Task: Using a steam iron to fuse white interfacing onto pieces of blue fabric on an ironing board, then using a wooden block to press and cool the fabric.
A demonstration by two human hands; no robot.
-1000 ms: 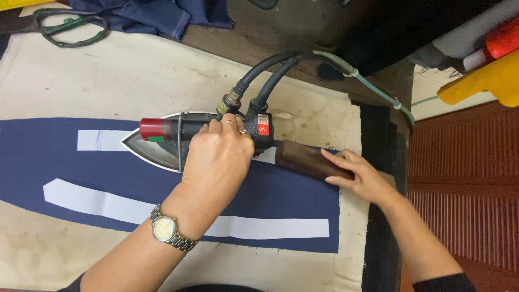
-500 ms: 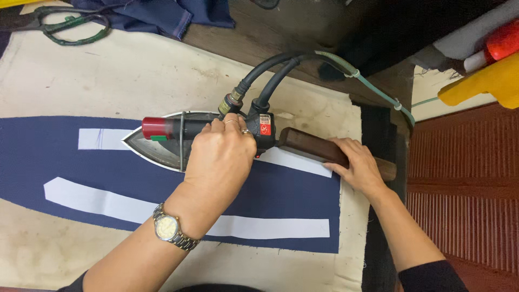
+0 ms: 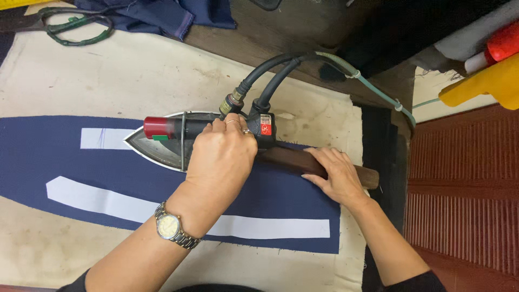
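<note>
Right hand (image 3: pixel 336 174) now further toward right edge of tabletop than a second ago, fingers (image 3: pixel 319 157) lying on wooden block (image 3: pixel 319 165). Block itself shifted same way: its end now pokes past edge of navy cloth (image 3: pixel 65 157). Iron (image 3: pixel 178 141) and left hand (image 3: pixel 221 157) nudged slightly toward right edge.

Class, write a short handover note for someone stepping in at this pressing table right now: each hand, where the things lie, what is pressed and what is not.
Left hand: gripping the handle of the steam iron, which sits on the navy cloth, nose pointing left.
Right hand: resting on the wooden block behind the iron, on the cloth's right part.
Upper white strip: partly under the iron, its left end uncovered.
Lower white strip: lying free, not under the iron.
Scissors lie at the table's far left.
</note>
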